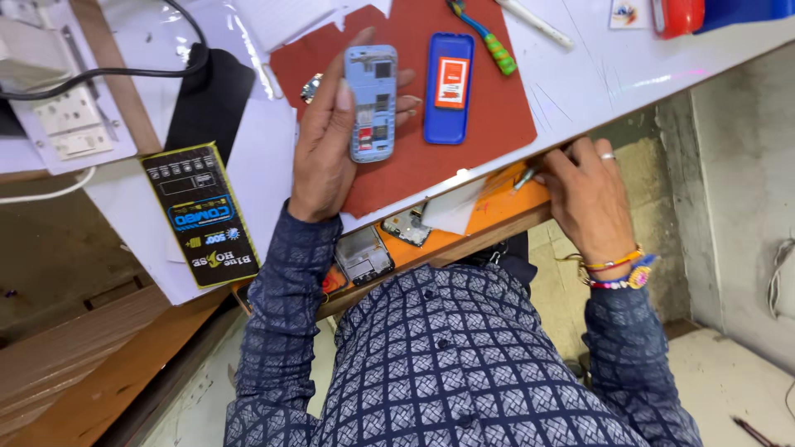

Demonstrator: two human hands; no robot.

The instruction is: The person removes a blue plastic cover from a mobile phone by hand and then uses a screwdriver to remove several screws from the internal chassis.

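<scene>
Left hand (325, 145) wrapped around an opened pale-blue phone (371, 103), thumb along one edge, fingertips curled over the other, back cover off and inner parts showing. Held just above a red mat (489, 99) on the white worktop (596, 66). Beside the phone, flat on the mat, a blue back cover (448, 87) with an orange label. Farther up, a toothbrush (484, 37) with a green and blue handle. Right hand (584, 194) down in an open orange drawer (497, 207) under the worktop edge, fingers pinched on a small metal tool (523, 176). Loose phone parts (364, 252) in the drawer near the shirt. Black box (200, 213) at left, close to a white socket (70, 120).
</scene>
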